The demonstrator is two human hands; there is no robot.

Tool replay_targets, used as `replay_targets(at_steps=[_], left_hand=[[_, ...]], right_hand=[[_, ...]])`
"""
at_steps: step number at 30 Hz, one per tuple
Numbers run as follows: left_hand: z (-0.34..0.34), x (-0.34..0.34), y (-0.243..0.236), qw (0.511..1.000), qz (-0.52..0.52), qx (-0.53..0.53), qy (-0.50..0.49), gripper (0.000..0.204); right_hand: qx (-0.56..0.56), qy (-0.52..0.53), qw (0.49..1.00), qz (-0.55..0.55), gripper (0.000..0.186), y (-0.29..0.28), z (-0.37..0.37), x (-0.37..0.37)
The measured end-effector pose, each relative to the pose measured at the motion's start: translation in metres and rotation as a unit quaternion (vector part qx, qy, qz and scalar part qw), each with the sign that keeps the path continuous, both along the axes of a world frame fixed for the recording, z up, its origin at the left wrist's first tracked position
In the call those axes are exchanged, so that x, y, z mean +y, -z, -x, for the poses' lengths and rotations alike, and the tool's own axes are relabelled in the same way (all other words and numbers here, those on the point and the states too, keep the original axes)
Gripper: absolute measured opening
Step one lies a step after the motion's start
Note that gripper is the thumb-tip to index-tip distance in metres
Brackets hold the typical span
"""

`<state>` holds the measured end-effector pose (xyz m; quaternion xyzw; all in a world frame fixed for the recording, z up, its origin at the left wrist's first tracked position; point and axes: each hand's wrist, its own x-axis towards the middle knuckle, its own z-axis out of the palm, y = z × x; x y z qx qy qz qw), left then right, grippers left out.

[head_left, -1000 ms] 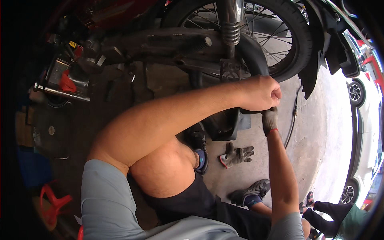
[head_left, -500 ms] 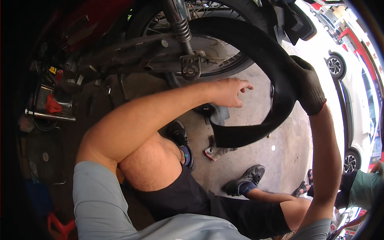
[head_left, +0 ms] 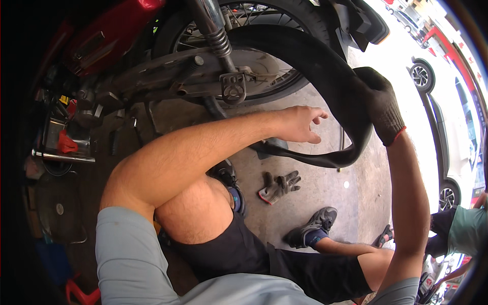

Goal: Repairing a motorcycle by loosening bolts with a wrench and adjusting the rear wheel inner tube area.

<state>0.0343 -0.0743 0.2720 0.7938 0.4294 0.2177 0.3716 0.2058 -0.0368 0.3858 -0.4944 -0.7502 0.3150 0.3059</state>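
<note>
My right hand (head_left: 381, 104), in a dark knit glove with a red cuff, grips a large black rubber loop (head_left: 345, 91), like a flat inner tube, which arches up over the motorcycle's spoked wheel (head_left: 302, 68) and curves down behind my bare left hand (head_left: 305, 124). My left hand is open, fingers apart and half curled, beside the loop's middle without visibly holding it. A metal footpeg bracket (head_left: 234, 86) on the shock absorber (head_left: 221, 43) sits above that hand. A second grey-and-black glove (head_left: 279, 188) lies on the concrete floor below.
A red motorcycle body (head_left: 101, 46) fills the upper left. A metal tray with a red rag (head_left: 67, 142) and a round stand (head_left: 56, 213) are at the left. My shoe (head_left: 312, 226) rests on the floor. A white car (head_left: 455, 142) and another person (head_left: 462, 231) are at the right.
My right hand has risen up and rightward, lifting the black loop and spreading it out. My left hand has moved left, its fingers loosening. Since half a second ago the loop's lower part has risen.
</note>
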Motion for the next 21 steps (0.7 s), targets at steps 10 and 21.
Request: replay_targets(at_steps=[10, 21], left_hand=[[-0.007, -0.019, -0.009, 0.942, 0.246, -0.223, 0.047, 0.031], [0.055, -0.055, 0.021, 0.961, 0.273, -0.013, 0.051, 0.030]], right_hand=[[0.154, -0.102, 0.966, 0.179, 0.032, -0.001, -0.007, -0.046], [-0.373, -0.265, 0.843, 0.284, 0.040, 0.144, -0.137, -0.077]])
